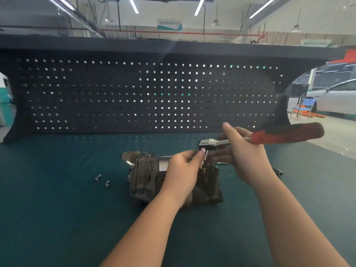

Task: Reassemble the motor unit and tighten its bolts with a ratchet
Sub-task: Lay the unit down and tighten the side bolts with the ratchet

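Both hands work above the motor unit (146, 176), a dark, grimy, ribbed casting lying on the green bench mat (57, 209). Left hand (183, 170) pinches a slim bolt (204, 158) over it; right hand (244, 157) grips the red-handled ratchet (269, 136), its chrome head just above the bolt.

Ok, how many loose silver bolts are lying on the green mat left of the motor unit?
2. One small silver bolt lies left of the dark ribbed metal motor unit; the second bolt lies just right of it, slightly nearer. The hands may hide others.
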{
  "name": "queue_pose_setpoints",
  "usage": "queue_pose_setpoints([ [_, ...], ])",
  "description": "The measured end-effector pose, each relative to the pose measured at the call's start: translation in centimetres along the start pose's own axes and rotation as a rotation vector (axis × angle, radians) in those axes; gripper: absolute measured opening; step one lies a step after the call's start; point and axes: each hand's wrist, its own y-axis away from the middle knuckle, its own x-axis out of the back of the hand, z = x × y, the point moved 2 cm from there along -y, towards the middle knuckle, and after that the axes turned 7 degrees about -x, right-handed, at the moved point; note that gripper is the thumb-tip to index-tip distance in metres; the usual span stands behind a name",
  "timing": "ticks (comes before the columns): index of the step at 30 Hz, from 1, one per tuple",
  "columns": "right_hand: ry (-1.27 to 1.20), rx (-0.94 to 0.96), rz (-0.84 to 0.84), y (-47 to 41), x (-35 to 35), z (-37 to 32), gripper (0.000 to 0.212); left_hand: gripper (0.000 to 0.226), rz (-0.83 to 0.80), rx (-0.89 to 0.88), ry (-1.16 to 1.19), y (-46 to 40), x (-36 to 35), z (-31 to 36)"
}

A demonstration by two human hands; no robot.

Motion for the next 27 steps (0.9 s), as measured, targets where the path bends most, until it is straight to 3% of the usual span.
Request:
queue_pose_setpoints([
  [5,-0.185,0.028,-0.020,0.32,-0.26,0.00,0.016,0.020,-0.065,0.044,0.110,-0.29,0.25,0.03],
  [12,-0.183,0.119,-0.023,0.57,-0.23,-0.37,0.024,0.017,-0.077,-0.008,0.139,-0.19,0.09,0.06],
  [24,-0.217,0.081,-0.021,0.10,0.14,0.30,0.019,0.017,-0.051,-0.017,0.060,-0.31,0.06,0.02],
  [27,-0.021,0.218,0.035,0.73,-0.13,0.05,0.030,0.018,-0.063,-0.015,0.061,-0.05,0.12,0.06],
])
